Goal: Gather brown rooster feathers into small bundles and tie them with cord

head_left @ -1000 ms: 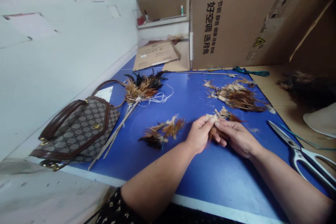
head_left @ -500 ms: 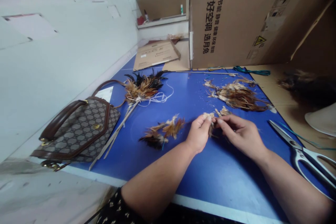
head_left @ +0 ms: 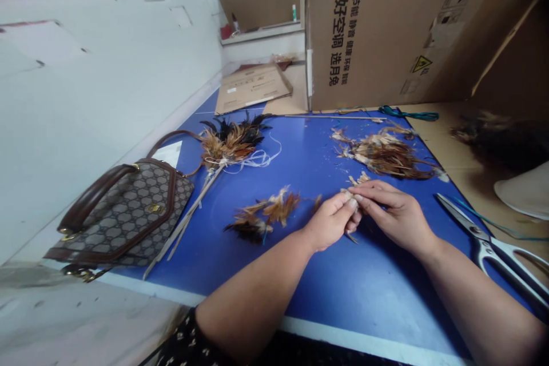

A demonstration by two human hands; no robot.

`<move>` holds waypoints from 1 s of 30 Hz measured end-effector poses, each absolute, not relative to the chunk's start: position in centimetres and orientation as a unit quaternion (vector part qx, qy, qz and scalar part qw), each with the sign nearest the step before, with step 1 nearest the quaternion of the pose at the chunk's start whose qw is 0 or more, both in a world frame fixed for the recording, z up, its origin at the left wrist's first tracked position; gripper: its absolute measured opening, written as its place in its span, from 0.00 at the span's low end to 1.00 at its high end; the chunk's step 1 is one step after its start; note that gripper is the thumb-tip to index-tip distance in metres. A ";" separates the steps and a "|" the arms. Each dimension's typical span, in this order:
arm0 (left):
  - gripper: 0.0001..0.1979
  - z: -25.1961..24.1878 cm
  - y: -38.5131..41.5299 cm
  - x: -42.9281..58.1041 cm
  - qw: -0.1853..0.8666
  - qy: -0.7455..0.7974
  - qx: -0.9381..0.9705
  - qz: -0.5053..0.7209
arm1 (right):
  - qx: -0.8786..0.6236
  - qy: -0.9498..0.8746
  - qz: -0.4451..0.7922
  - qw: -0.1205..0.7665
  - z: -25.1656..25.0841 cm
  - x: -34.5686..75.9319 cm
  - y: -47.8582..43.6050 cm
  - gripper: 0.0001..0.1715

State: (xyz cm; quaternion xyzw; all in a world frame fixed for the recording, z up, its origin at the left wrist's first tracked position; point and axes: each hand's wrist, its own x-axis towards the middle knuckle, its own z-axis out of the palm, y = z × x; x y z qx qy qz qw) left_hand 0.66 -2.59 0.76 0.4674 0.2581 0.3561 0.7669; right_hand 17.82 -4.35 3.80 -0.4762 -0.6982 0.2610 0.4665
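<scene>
Feathers (head_left: 352, 238), mostly hidden, were pinched in the closed left hand (head_left: 331, 221) above the blue table (head_left: 304, 154), pale ends pointing away from the person, one tip nearside, the long axis roughly front to back. The right hand (head_left: 392, 214), half-curled, met the left fingertips; whether it gripped anything was unclear.
</scene>
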 end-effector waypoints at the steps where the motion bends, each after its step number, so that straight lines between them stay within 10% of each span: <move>1: 0.26 0.8 -2.6 0.6 0.766 0.261 0.477 0.344 | -0.471 -0.705 0.269 0.457 3.8 18.0 -4.3 0.15; 30: 0.22 2.8 -2.5 -0.7 0.839 0.181 0.447 0.253 | -0.400 -0.750 0.374 0.371 4.5 20.7 -4.2 0.22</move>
